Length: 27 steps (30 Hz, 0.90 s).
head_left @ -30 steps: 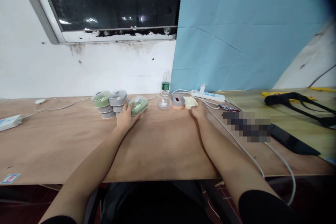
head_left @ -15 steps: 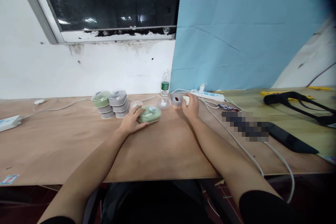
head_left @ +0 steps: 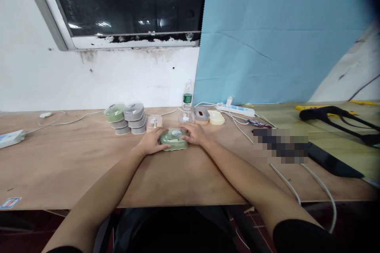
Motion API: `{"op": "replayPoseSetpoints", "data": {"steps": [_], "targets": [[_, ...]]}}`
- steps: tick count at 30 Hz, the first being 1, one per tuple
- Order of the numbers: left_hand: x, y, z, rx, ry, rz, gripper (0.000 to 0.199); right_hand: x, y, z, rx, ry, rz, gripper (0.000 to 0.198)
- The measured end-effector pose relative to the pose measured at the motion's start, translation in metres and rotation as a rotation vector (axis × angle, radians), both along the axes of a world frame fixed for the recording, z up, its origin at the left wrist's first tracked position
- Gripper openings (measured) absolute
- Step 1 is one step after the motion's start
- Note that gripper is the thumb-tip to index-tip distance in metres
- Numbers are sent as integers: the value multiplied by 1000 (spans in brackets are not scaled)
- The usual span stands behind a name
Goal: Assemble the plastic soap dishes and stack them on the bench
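My left hand (head_left: 152, 141) is closed around the left side of a green plastic box (head_left: 174, 143) with a clear lid and a round sticker. At the box's right end, my right hand (head_left: 194, 133) has its fingers on the lid's edge and side. The box rests flat on the wooden table in front of me. Just behind it are a pink box with a clear lid (head_left: 154, 121) and a clear round-cornered lid (head_left: 186, 117). A grey box (head_left: 201, 114) with a dark red mark stands farther right, beside a cream tray-like piece (head_left: 216, 117).
Stacked lidded boxes, a green one (head_left: 115, 113) and several grey ones (head_left: 135, 118), stand to the left. A water bottle (head_left: 187, 95) is by the wall. A power strip (head_left: 236, 109), cables, a black flat object (head_left: 332, 160) and a black frame (head_left: 335, 116) lie right.
My right hand has left the cream piece beside the grey box and come left to the green box. The green box has shifted nearer and slightly right, with my left hand still on it.
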<state>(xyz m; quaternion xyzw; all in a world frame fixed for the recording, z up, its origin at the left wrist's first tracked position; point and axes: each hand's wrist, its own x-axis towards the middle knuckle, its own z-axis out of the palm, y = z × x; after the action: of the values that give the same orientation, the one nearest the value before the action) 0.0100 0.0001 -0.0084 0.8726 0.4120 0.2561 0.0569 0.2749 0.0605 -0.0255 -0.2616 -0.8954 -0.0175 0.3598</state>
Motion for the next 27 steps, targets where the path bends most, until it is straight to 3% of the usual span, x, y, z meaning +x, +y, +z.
{"op": "replayPoseSetpoints", "data": {"steps": [6,11,15,18,21,24,27], "targets": [[-5,6,-7,121,-324,176,52,0,-3,0,138,54,-51,60],[-4,14,-13,20,-548,324,44,-10,-3,-4,321,-4,-71,48],[-2,19,-10,12,-769,352,41,-12,-4,-3,334,-100,-38,45],[-3,21,-10,-43,-874,280,43,-11,-5,-2,281,-105,-53,45],[-5,17,-12,-65,-798,153,50,-11,-3,-3,184,28,-194,34],[-5,10,-11,4,-485,93,55,-6,5,-5,42,219,-420,29],[0,2,-6,68,-180,25,52,5,16,-7,-49,265,-564,30]]}}
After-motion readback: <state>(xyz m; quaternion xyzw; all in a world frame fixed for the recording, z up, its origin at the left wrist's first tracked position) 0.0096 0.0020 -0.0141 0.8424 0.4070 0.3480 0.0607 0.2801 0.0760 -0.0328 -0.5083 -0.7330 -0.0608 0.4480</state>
